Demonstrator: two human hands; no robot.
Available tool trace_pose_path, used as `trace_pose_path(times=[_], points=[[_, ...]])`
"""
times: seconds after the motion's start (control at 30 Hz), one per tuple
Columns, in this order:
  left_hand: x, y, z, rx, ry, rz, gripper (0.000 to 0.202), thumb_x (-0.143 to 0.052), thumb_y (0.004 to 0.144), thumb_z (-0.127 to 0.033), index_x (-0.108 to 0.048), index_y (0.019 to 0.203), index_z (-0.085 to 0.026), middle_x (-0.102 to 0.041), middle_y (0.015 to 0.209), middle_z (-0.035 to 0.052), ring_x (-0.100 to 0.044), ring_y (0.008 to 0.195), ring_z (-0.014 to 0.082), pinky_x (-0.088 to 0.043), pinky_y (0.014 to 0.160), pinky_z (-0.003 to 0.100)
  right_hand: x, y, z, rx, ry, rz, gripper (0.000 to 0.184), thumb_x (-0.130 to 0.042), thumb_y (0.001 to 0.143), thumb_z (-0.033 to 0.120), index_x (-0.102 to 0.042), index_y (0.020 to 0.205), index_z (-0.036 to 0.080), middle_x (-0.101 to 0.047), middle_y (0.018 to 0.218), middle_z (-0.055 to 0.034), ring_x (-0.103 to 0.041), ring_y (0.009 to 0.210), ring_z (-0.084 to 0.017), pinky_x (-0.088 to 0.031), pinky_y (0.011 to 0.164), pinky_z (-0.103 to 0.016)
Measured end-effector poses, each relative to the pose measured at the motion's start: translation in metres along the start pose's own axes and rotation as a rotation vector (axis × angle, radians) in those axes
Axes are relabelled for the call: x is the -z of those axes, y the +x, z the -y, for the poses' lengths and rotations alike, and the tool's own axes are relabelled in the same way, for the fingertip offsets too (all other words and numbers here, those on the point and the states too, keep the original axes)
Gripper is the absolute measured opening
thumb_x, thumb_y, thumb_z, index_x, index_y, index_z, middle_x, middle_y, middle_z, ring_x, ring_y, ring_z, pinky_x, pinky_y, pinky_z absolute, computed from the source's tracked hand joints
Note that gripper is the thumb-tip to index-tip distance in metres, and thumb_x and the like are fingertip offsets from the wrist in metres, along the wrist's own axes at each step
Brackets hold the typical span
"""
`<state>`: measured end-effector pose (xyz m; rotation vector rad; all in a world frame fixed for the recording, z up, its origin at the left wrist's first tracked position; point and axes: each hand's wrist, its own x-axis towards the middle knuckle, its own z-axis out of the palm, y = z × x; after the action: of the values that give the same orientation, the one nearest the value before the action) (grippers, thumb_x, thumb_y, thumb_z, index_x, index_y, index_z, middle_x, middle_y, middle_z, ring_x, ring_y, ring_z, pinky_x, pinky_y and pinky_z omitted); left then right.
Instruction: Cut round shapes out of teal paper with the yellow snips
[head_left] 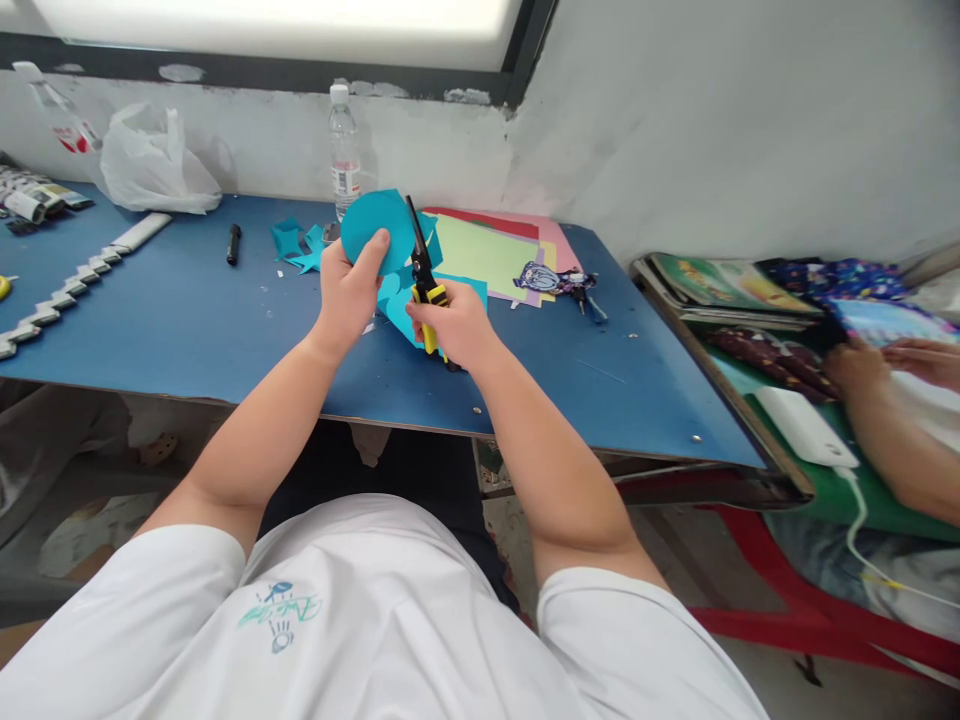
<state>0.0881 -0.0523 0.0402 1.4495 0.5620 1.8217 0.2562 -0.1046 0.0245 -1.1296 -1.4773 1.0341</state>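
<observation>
My left hand (349, 295) pinches a round piece of bright blue paper (369, 218) between thumb and fingers, above the table. My right hand (463, 325) is wrapped round the yellow and black handles of a pair of scissors (420, 250). Their dark blades point up and away, close against the paper's right edge; whether they are parted is hard to tell. Beneath my hands lies more blue paper (471, 292). Several blue paper scraps (304, 247) lie to the left of the round piece.
Coloured paper sheets (487, 255) and keys with a charm (547, 280) lie to the right. A plastic bottle (344, 150), a black marker (234, 244), a white bag (154, 160) and a folded-paper strip (67, 292) stand or lie leftward. Another person's arm (892, 430) is at the right-hand table.
</observation>
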Motion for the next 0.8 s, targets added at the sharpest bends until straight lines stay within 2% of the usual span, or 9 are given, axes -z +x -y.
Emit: trace_pose_path(times=[0.23,0.47,0.63,0.8], points=[[0.0008,0.0003,0.0007,0.012,-0.001,-0.016,0.086,-0.095,0.100,-0.070,-0.031,0.066,-0.024,-0.028,0.065,-0.0051,-0.032,0.057,0.0102,-0.028,0.051,0.030,0.0006,-0.0006,0.0030,-0.004,-0.013,-0.001,0.026,-0.085,0.088,0.031,-0.062,0.077,0.028,-0.064,0.066,-0.0002,-0.063,0.059,-0.019,-0.054,0.057,-0.036],[0.0006,-0.0009,0.0068,0.010,0.003,-0.023,0.078,-0.086,0.115,-0.051,-0.027,0.072,-0.024,-0.028,0.065,-0.0059,-0.026,0.058,0.0085,-0.027,0.051,0.029,0.0019,-0.0036,0.0081,-0.020,-0.026,0.017,0.023,-0.079,0.092,0.029,-0.061,0.078,0.027,-0.064,0.069,-0.0002,-0.063,0.060,-0.020,-0.054,0.061,-0.038],[0.0000,-0.0003,0.0022,0.050,-0.003,-0.049,0.080,-0.094,0.107,-0.062,-0.034,0.070,-0.024,-0.031,0.067,-0.0055,-0.032,0.058,0.0091,-0.030,0.051,0.027,0.0018,-0.0024,0.0063,-0.021,-0.027,0.009,0.028,-0.083,0.090,0.030,-0.059,0.076,0.028,-0.063,0.067,0.0008,-0.063,0.058,-0.019,-0.052,0.059,-0.037],[-0.0025,0.0000,-0.0011,0.097,-0.043,-0.085,0.081,-0.099,0.103,-0.059,-0.033,0.071,-0.024,-0.027,0.069,-0.0056,-0.033,0.056,0.0088,-0.031,0.049,0.025,0.0017,-0.0013,0.0033,-0.013,-0.031,0.011,0.032,-0.087,0.090,0.033,-0.059,0.077,0.028,-0.063,0.067,0.0008,-0.062,0.058,-0.020,-0.052,0.059,-0.037]])
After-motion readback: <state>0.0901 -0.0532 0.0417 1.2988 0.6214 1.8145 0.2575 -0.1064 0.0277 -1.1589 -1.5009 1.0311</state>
